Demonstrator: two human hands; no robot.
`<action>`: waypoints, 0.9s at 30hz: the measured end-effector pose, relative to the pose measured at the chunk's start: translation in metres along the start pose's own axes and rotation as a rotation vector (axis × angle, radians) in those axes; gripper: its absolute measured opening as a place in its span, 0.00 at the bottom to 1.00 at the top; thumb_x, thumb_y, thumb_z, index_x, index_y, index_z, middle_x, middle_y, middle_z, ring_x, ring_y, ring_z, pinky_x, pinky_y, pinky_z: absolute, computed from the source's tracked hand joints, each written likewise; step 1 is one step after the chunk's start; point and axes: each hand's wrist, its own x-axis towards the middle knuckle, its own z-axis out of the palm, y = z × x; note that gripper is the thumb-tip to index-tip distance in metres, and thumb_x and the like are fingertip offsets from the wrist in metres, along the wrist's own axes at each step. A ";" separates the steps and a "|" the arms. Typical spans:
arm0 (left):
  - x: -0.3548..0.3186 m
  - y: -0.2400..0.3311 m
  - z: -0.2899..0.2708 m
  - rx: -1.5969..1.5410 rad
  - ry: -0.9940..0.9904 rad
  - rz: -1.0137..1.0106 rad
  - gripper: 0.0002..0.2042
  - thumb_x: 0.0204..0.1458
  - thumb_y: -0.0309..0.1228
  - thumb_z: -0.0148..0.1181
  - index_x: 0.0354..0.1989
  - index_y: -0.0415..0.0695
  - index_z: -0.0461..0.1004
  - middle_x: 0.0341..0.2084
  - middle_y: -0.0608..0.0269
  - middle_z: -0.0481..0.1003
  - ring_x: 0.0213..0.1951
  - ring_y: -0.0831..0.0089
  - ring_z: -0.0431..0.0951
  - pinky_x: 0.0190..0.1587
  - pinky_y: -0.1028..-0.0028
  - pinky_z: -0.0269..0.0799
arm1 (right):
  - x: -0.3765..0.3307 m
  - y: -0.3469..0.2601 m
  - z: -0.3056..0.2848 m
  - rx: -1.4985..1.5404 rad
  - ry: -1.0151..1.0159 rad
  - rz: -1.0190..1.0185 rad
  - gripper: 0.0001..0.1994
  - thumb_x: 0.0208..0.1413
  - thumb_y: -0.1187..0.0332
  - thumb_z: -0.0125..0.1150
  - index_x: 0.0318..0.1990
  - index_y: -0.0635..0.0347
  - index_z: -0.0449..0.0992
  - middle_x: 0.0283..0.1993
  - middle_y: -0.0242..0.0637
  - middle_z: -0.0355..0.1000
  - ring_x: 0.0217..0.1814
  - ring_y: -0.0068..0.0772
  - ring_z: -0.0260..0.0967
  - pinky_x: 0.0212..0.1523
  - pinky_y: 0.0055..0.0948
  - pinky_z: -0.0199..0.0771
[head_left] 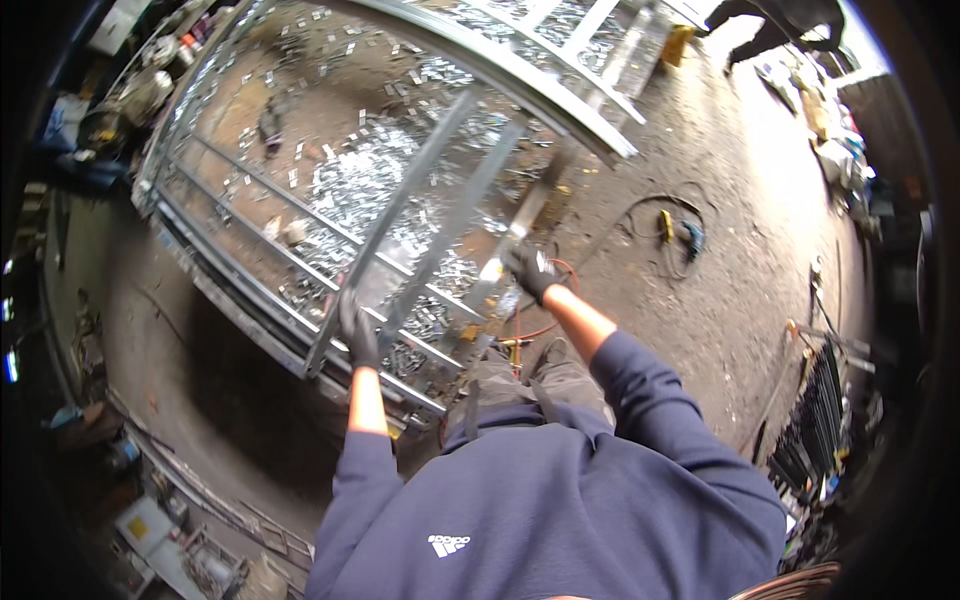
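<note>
My left hand (356,328), in a dark glove, is closed around the lower part of a long grey metal bar (415,178). That bar lies slantwise across the thin rails of a metal frame (225,207). A second grey bar (463,212) runs beside it, to the right. My right hand (532,274), also gloved, is out to the right, close to a shiny metal strip (541,190); its fingers are too dark and small to read. Small shiny metal pieces (375,175) are scattered thickly beneath and between the bars.
A wide metal beam (520,88) crosses the far side. An orange hose (573,285) curves near my feet. On the floor to the right lie a blue power tool (692,238) and a yellow object (666,226) with a cable. Dark bars (812,425) are stacked at right. Someone (775,25) is at far right.
</note>
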 end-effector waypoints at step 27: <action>-0.296 0.161 0.285 -0.497 -0.127 -0.301 0.27 0.68 0.31 0.52 0.73 0.43 0.55 0.51 0.60 0.74 0.47 0.73 0.77 0.52 0.73 0.74 | -0.241 0.277 -0.244 -0.202 -0.319 0.137 0.15 0.61 0.59 0.54 0.45 0.62 0.76 0.40 0.61 0.76 0.44 0.67 0.73 0.43 0.56 0.72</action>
